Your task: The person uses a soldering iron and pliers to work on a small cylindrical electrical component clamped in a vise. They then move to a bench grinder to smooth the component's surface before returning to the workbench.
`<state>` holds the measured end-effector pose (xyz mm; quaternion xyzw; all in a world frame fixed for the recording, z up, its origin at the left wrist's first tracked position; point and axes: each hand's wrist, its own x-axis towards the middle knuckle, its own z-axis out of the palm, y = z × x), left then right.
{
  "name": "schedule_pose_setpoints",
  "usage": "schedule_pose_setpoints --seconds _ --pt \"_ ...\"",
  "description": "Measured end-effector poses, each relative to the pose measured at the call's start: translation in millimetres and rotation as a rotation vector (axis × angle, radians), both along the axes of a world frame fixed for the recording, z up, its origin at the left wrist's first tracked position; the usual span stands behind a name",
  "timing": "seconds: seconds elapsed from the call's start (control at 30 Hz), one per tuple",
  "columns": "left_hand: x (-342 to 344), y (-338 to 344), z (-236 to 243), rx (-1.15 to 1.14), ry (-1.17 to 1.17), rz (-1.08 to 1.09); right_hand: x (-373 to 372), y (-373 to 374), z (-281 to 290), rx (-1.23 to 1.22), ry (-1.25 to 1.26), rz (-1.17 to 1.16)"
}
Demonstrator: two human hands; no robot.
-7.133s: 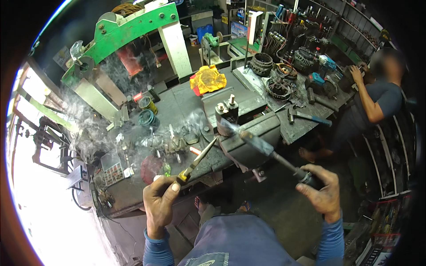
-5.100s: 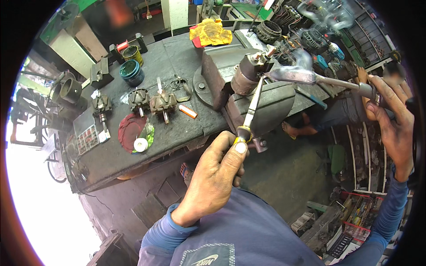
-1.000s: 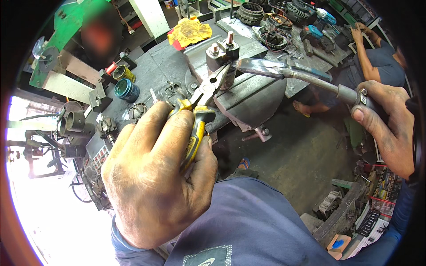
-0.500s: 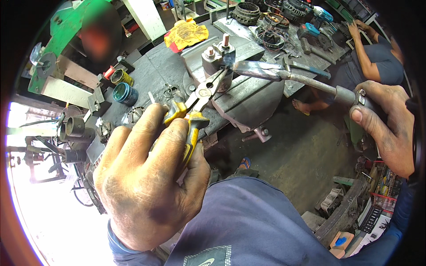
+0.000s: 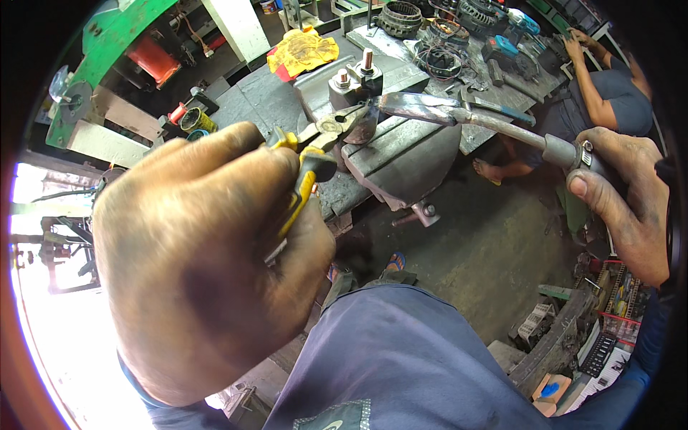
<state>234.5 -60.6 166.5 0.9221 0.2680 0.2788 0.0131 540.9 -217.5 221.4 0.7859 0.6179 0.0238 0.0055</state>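
Observation:
My left hand (image 5: 204, 247) is closed round the yellow-and-black handles of a pair of long-nose pliers (image 5: 330, 125). Their jaws reach to the side of a dark block with two copper-coloured threaded studs (image 5: 342, 93), which stands at the jaws of a grey bench vise (image 5: 405, 161). My right hand (image 5: 622, 204) grips the dark handle of what looks like a large soldering iron (image 5: 419, 107). Its silvery, pointed tip meets the block close to the plier tips. Whether the pliers pinch anything small there is hard to make out.
A stained yellow-and-red cloth (image 5: 302, 54) lies on the bench behind the vise. Stator rings (image 5: 399, 19), a hammer (image 5: 512, 82) and a blue cordless tool (image 5: 522, 21) crowd the far right. Another person (image 5: 616, 93) sits beyond. A yellow can (image 5: 195, 120) stands left.
My left hand has come up and nearer the camera, tilting the pliers flatter and covering the blue can. The iron and my right hand have hardly moved.

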Motion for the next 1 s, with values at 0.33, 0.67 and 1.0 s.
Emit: schedule_pose_setpoints --seconds 0.33,0.67,1.0 --pt "9.8 4.5 25.7 0.008 0.212 0.046 -6.4 1.7 4.6 -0.023 -0.047 0.036" --pt "5.1 22.0 19.1 -0.152 0.011 -0.053 -17.8 12.3 0.0 0.076 0.045 0.083" --pt "12.1 48.9 54.9 -0.337 0.271 0.021 -1.9 11.0 -4.5 0.158 -0.006 0.233"
